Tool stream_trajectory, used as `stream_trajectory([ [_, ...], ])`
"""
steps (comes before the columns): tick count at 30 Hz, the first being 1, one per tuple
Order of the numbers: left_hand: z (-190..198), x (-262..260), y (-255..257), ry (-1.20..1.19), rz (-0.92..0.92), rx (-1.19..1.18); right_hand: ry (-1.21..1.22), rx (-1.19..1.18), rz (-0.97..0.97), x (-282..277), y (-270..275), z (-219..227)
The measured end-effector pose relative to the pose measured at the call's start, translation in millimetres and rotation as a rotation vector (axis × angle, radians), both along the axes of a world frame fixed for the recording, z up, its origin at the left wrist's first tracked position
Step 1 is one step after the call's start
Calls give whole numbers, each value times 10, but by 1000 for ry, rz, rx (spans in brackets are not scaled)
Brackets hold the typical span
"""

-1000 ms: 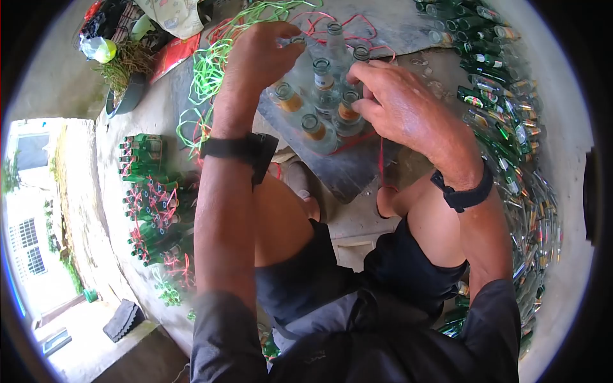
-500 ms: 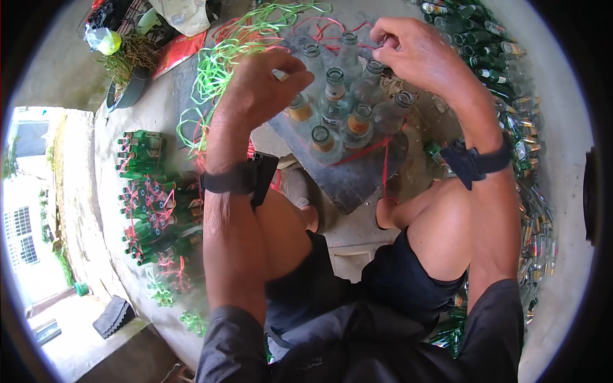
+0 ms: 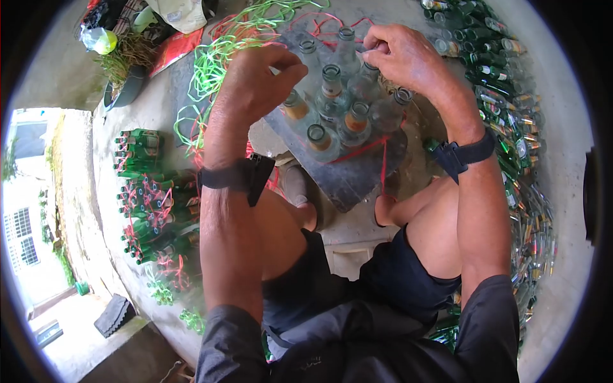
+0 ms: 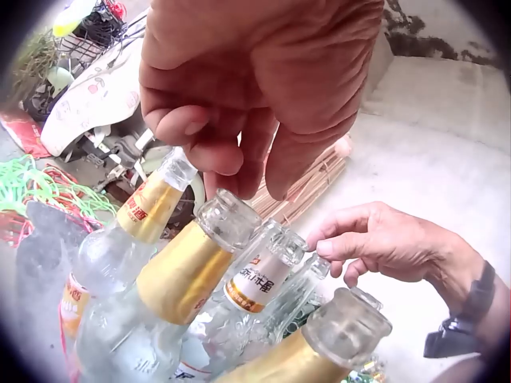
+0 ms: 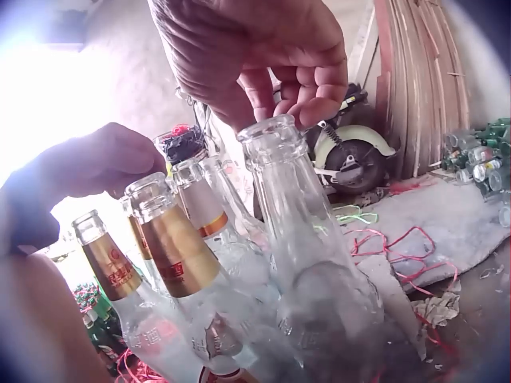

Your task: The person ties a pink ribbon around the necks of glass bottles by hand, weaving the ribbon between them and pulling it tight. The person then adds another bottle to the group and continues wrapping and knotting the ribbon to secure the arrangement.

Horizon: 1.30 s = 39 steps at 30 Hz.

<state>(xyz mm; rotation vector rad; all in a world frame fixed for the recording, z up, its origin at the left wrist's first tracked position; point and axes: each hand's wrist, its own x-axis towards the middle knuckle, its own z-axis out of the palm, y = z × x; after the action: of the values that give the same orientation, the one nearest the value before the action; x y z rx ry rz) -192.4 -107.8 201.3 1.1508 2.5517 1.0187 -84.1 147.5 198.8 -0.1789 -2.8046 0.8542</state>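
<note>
A cluster of clear glass bottles [image 3: 332, 96], several with gold neck labels, stands upright on a dark board [image 3: 345, 185]. Red string [image 3: 364, 150] runs round the cluster near its base. My left hand [image 3: 265, 80] hovers at the cluster's left side, fingers loosely bent; in the left wrist view they hang just over a gold-labelled bottle neck [image 4: 180, 267]. At the back right, my right hand [image 3: 408, 60] has its thumb and fingertips right by a bottle mouth [image 3: 370, 66]. In the right wrist view an unlabelled bottle [image 5: 295, 199] partly covers those fingertips.
Tangled green string [image 3: 214, 70] lies left of the board. Bundled green bottles [image 3: 150, 198] tied with red string stand at the left. Many loose bottles [image 3: 504, 96] are heaped along the right wall. A parked motorbike's wheel [image 5: 351, 159] shows behind.
My right hand has moved from the cluster's right side to its back right, uncovering a bottle. My left hand has drawn slightly from the back-left bottle toward the front. The bottles remain standing.
</note>
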Motion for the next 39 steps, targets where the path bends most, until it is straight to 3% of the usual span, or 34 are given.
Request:
stream_trajectory([
  [16, 17, 91, 111, -14, -52, -105, -19, 132, 29, 46, -56, -4],
  [23, -110, 53, 171, -53, -81, -39, 20, 190, 46, 79, -36, -55],
  [29, -89, 102, 183, -116, -56, -39, -52, 233, 28, 74, -41, -59],
  [34, -26, 95, 170, -242, -72, -138, 44, 220, 43, 70, -30, -120],
  [37, -43, 64, 147, -112, -77, -100, -66, 229, 26, 75, -56, -48],
  [39, -21, 63, 141, -72, -41, -52, -10, 239, 44, 78, -45, -87],
])
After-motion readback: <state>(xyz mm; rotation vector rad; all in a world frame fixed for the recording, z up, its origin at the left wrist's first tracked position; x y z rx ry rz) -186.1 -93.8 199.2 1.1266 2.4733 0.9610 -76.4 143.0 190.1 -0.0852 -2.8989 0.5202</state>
